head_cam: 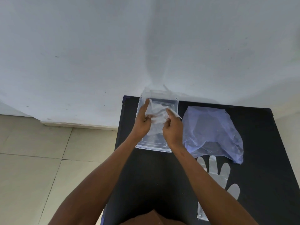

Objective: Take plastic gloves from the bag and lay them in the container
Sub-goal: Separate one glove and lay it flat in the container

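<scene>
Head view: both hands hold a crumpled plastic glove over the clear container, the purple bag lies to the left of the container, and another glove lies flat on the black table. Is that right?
Not quite. In the head view the purple bag lies to the right of the clear container, not left. The rest holds: the left hand and right hand hold a crumpled glove over the container, and a flat glove lies on the black table.

my left hand (142,123) and right hand (172,129) meet at frame centre, fingers pinched, forearms reaching up from below.

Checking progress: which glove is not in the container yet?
The flat glove on the black table, below the bag; the crumpled glove is over the container.
</scene>
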